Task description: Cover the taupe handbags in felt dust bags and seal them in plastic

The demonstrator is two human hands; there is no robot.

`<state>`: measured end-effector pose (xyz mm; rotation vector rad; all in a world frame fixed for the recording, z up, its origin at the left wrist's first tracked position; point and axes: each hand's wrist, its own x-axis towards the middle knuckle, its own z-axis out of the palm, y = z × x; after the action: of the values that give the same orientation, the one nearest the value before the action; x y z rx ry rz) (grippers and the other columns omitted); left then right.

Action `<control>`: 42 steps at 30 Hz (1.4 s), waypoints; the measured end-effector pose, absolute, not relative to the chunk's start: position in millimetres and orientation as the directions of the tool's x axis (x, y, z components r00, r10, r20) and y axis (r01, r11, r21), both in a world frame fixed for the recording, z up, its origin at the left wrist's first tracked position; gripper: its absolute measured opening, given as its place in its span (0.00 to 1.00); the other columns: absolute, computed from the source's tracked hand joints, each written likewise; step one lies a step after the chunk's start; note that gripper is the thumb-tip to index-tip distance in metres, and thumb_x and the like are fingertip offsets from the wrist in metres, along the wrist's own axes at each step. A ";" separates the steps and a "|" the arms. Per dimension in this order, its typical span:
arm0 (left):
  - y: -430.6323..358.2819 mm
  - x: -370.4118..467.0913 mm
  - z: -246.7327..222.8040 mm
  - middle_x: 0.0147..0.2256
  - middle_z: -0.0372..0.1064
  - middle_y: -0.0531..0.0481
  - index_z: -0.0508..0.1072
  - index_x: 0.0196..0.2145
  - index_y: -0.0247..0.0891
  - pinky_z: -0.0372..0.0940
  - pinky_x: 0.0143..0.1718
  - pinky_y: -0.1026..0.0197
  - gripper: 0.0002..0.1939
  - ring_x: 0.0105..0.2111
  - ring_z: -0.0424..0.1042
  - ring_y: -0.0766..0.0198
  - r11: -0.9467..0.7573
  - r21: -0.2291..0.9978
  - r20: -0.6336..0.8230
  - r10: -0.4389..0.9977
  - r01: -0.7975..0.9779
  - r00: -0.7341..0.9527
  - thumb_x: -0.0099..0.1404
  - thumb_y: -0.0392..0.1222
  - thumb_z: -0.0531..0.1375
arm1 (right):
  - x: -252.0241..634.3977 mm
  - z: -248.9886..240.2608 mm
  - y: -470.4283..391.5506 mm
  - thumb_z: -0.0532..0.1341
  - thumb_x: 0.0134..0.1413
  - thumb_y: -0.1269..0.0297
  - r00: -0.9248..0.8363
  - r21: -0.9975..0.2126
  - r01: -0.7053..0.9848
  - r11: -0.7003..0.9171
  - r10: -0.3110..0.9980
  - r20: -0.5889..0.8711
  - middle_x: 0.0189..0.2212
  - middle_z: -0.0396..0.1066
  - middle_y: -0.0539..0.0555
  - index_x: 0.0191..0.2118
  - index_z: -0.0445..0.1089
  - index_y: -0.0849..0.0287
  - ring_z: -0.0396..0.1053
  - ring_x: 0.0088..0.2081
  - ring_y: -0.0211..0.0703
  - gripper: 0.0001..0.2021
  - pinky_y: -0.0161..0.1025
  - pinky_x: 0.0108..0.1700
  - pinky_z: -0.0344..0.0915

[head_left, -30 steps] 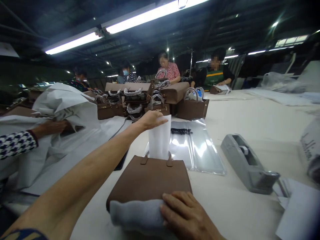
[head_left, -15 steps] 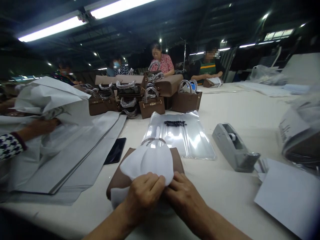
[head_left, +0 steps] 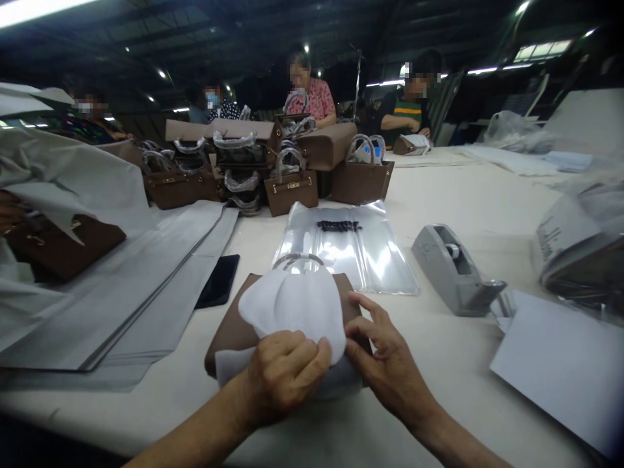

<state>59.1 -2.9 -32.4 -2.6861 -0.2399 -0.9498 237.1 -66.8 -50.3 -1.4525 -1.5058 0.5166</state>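
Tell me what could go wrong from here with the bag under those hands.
The white sheet might slip: the left hand seems to grip its near edge, while the right hand is open beside it.
The phone lies just left of the bag and could get nudged.
The clear plastic beyond could shift if the bag slides forward.

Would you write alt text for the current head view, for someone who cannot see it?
The left hand grips a white sheet over a brown handbag; the right hand is open beside the sheet. Beyond are clear plastic and more handbags, with a tape dispenser to the right.
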 end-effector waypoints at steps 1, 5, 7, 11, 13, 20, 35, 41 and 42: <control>-2.0 58.1 -30.9 0.23 0.65 0.52 0.67 0.41 0.28 0.56 0.21 0.63 0.10 0.22 0.61 0.69 -0.955 -0.216 0.605 0.031 0.202 0.795 0.60 0.31 0.55 | 236.7 -51.1 -64.1 0.56 0.51 0.67 0.157 -0.818 0.538 0.206 0.929 0.337 0.54 0.53 0.52 0.27 0.66 0.56 0.50 0.57 0.47 0.04 0.46 0.55 0.54; 1.5 57.6 -24.2 0.24 0.65 0.51 0.68 0.41 0.25 0.56 0.19 0.62 0.11 0.22 0.62 0.68 -0.979 -0.203 0.483 -0.072 0.032 0.873 0.60 0.31 0.53 | 237.8 -57.9 -58.6 0.55 0.49 0.71 0.155 -0.816 0.543 0.196 0.933 0.326 0.55 0.53 0.51 0.29 0.66 0.56 0.50 0.57 0.45 0.04 0.44 0.55 0.53; 2.5 59.1 -22.9 0.24 0.64 0.51 0.69 0.40 0.25 0.56 0.19 0.62 0.11 0.23 0.62 0.68 -0.980 -0.199 0.444 -0.101 -0.012 0.890 0.60 0.31 0.53 | 239.2 -60.9 -57.3 0.55 0.49 0.71 0.152 -0.824 0.534 0.188 0.938 0.312 0.55 0.52 0.51 0.29 0.66 0.56 0.50 0.57 0.44 0.04 0.43 0.55 0.54; 1.4 60.5 -26.2 0.27 0.64 0.49 0.68 0.40 0.27 0.57 0.21 0.61 0.10 0.25 0.62 0.67 -0.975 -0.222 0.351 -0.096 -0.017 0.931 0.61 0.32 0.54 | 244.7 -63.9 -53.4 0.56 0.48 0.71 0.154 -0.832 0.528 0.172 0.944 0.293 0.56 0.53 0.51 0.27 0.66 0.57 0.52 0.57 0.44 0.04 0.42 0.54 0.56; -0.2 59.7 -29.1 0.30 0.64 0.49 0.68 0.40 0.29 0.57 0.22 0.60 0.10 0.26 0.62 0.66 -0.972 -0.234 0.325 -0.072 0.007 0.943 0.61 0.34 0.55 | 248.2 -62.0 -53.6 0.58 0.47 0.70 0.152 -0.824 0.539 0.173 0.943 0.297 0.55 0.54 0.52 0.31 0.67 0.57 0.54 0.56 0.46 0.03 0.43 0.53 0.58; -4.1 59.8 -30.3 0.27 0.61 0.53 0.68 0.38 0.33 0.53 0.21 0.60 0.07 0.25 0.59 0.66 -0.964 -0.261 0.332 -0.047 0.044 0.942 0.63 0.38 0.54 | 240.2 -52.2 -93.9 0.58 0.50 0.76 -0.050 -0.331 0.834 0.441 0.658 0.751 0.50 0.62 0.58 0.47 0.66 0.61 0.58 0.52 0.50 0.17 0.48 0.51 0.60; -29.7 30.9 -51.2 0.40 0.68 0.49 0.67 0.48 0.40 0.56 0.41 0.57 0.16 0.38 0.63 0.63 -0.927 -0.201 0.593 0.141 0.316 0.792 0.66 0.32 0.48 | 256.5 -63.0 -119.6 0.55 0.53 0.76 -0.080 -0.340 0.814 0.471 0.670 0.738 0.47 0.65 0.57 0.50 0.64 0.59 0.61 0.49 0.45 0.18 0.44 0.48 0.63; -24.0 32.9 -61.1 0.38 0.69 0.51 0.69 0.47 0.41 0.54 0.43 0.56 0.19 0.37 0.64 0.64 -0.933 -0.163 0.646 0.144 0.320 0.750 0.65 0.28 0.46 | 405.3 -13.7 -105.5 0.56 0.56 0.61 0.763 -0.805 0.492 -0.330 0.609 0.217 0.33 0.66 0.53 0.50 0.63 0.58 0.65 0.31 0.37 0.16 0.32 0.28 0.62; -23.4 33.3 -61.7 0.38 0.69 0.51 0.69 0.46 0.41 0.54 0.42 0.56 0.19 0.37 0.64 0.64 -0.934 -0.162 0.657 0.138 0.317 0.741 0.65 0.28 0.46 | 428.0 -10.0 -97.4 0.55 0.56 0.62 0.780 -0.819 0.425 -0.385 0.614 0.117 0.31 0.66 0.53 0.49 0.62 0.60 0.64 0.28 0.35 0.16 0.31 0.25 0.60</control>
<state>33.3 -23.4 -61.7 -2.6794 -0.3573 -0.9805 428.0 -97.4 -10.0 -2.0354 -0.7760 0.2549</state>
